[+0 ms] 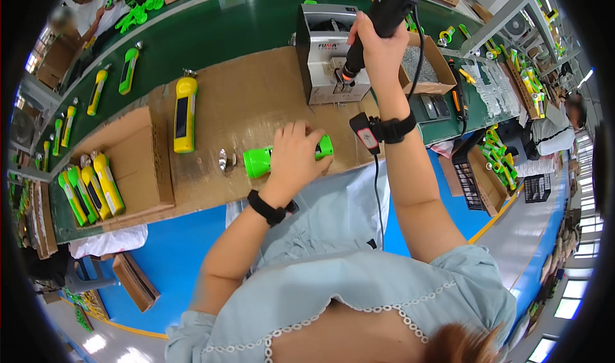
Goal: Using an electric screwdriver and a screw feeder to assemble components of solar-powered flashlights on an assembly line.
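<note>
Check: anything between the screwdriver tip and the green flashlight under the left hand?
Nothing visible. The electric screwdriver in the right hand has its tip at the grey screw feeder; bare cardboard lies between there and the green flashlight, which the left hand covers.

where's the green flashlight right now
In the head view, the green flashlight lies on the brown cardboard mat at centre, under the left hand, right of the yellow flashlight.
</note>
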{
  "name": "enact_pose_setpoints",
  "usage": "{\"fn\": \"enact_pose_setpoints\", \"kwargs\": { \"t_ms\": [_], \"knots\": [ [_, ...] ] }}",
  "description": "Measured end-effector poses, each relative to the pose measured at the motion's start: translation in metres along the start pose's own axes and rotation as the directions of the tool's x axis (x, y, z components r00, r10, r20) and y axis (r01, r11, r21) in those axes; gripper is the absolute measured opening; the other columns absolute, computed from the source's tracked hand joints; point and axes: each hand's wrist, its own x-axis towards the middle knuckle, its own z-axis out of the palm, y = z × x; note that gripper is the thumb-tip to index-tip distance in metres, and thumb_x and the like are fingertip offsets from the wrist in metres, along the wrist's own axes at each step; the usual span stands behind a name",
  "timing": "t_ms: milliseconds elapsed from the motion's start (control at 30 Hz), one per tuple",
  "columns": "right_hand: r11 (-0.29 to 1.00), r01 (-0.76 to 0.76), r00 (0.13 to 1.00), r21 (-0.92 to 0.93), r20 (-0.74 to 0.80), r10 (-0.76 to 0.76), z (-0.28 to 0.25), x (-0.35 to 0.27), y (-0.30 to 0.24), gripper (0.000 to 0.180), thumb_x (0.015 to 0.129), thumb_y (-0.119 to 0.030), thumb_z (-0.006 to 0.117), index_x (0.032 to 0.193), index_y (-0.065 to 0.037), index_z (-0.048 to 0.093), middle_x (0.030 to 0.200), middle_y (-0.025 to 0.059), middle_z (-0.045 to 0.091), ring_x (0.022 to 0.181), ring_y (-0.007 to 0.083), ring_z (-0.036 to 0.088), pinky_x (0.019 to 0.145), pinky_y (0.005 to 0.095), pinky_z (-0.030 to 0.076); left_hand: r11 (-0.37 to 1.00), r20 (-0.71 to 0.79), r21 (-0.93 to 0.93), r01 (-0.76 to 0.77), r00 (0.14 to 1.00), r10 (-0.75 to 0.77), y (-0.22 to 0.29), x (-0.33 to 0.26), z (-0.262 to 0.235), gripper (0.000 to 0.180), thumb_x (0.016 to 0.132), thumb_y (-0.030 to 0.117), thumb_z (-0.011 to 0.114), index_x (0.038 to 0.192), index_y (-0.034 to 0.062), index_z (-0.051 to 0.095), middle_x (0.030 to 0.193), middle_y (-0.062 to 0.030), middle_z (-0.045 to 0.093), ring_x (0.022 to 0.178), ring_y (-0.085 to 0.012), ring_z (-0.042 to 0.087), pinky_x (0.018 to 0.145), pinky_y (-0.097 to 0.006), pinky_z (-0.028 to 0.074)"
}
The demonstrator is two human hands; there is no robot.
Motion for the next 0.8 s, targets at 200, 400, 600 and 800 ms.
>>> {"fn": "enact_pose_setpoints", "kwargs": {
  "t_ms": [200,400,600,800],
  "knots": [
    [0.995,-0.085,0.992,0.046,0.102,0.08,0.003,-0.022,-0.02,0.036,0.085,-0.002,0.056,0.12,0.005,0.049,0.064,0.0081,0.056,0.051,0.0159,0.055,0.051,0.0265,0.044,0.963,-0.225,-0.262,-0.058,0.974,-0.003,-0.016,-0.019,-0.032,0.041,0.063,0.016,0.078,0.099,0.0084,0.061,0.11,-0.0135,0.054,0.106,-0.0323,0.05,0.09,-0.042,0.038],
    [0.975,-0.148,0.977,0.168,0.177,0.118,0.019,-0.083,-0.056,0.057,0.087,-0.012,0.053,0.137,0.003,0.029,0.069,0.009,0.054,0.055,0.0188,0.055,0.055,0.0337,0.049,0.998,-0.189,-0.033,0.047,0.981,-0.052,-0.044,-0.059,-0.056,0.046,0.066,0.021,0.078,0.105,0.007,0.057,0.104,-0.0122,0.055,0.103,-0.0306,0.05,0.092,-0.044,0.034],
    [0.937,-0.251,0.948,0.243,0.259,0.186,0.049,-0.104,-0.066,0.061,0.087,-0.018,0.053,0.138,0.0,0.025,0.07,0.0091,0.053,0.055,0.0191,0.054,0.057,0.0348,0.049,0.999,-0.185,-0.043,0.005,0.983,-0.013,-0.05,-0.059,-0.04,0.05,0.07,0.021,0.074,0.111,0.0037,0.052,0.106,-0.0131,0.055,0.105,-0.0312,0.049,0.094,-0.044,0.033],
    [0.897,-0.291,0.94,0.333,0.274,0.203,0.059,-0.108,-0.064,0.054,0.088,-0.012,0.052,0.135,0.002,0.03,0.071,0.0101,0.054,0.058,0.0196,0.056,0.058,0.0353,0.049,1.0,-0.177,-0.012,0.018,0.984,-0.02,-0.037,-0.06,-0.023,0.054,0.069,0.018,0.075,0.114,0.0028,0.05,0.11,-0.0142,0.052,0.107,-0.0317,0.049,0.095,-0.044,0.033]
  ]
}}
